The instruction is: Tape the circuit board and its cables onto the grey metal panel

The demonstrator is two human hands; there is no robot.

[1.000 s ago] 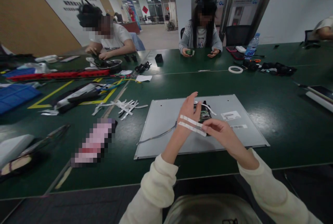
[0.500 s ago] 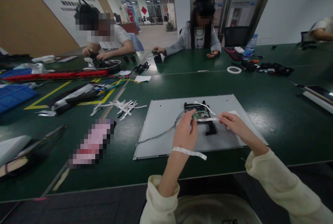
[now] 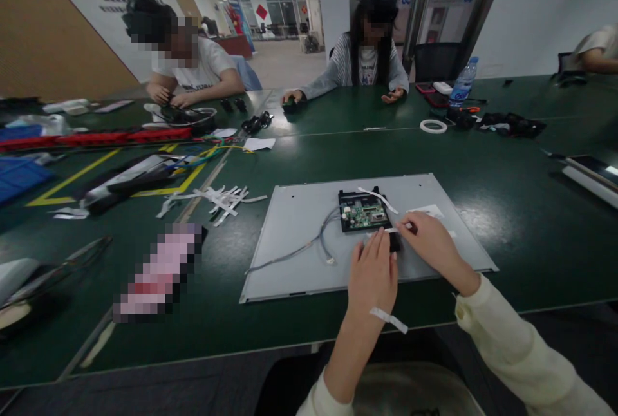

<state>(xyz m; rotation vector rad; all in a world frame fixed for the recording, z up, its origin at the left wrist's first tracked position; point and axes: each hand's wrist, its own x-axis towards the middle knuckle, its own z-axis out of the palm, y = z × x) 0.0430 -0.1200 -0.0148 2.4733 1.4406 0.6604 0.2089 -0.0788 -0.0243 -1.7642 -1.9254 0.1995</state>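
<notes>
Sliding lower and to the right since half a second ago, the left hand (image 3: 373, 271) is now leaving the green circuit board (image 3: 361, 214) uncovered and is bringing its fingertips to the lower right edge of the black plastic frame (image 3: 352, 198). Its fingers are stretching out nearly straight and lying close together, gripping nothing that shows, while their tips are meeting a short white tape strip (image 3: 391, 230). The right hand (image 3: 429, 242) is pinching that strip's right end between thumb and forefinger, the two closing together at the tip; its other fingers are curling behind. The board is sitting inside the frame, which is resting on a pale grey flat panel (image 3: 290, 236). Another white strip (image 3: 379, 198) is crossing the frame's upper right corner, and a third (image 3: 389, 319) is clinging to the left wrist, its free end sticking out. A thin grey cable (image 3: 309, 243) is running across the panel's left half, its white connector (image 3: 330, 261) lying just below the frame. Left of the panel, a heap of white strips (image 3: 224, 200) is lying on the dark green table (image 3: 309, 158); a white tape roll (image 3: 433, 126) is resting farther back.
</notes>
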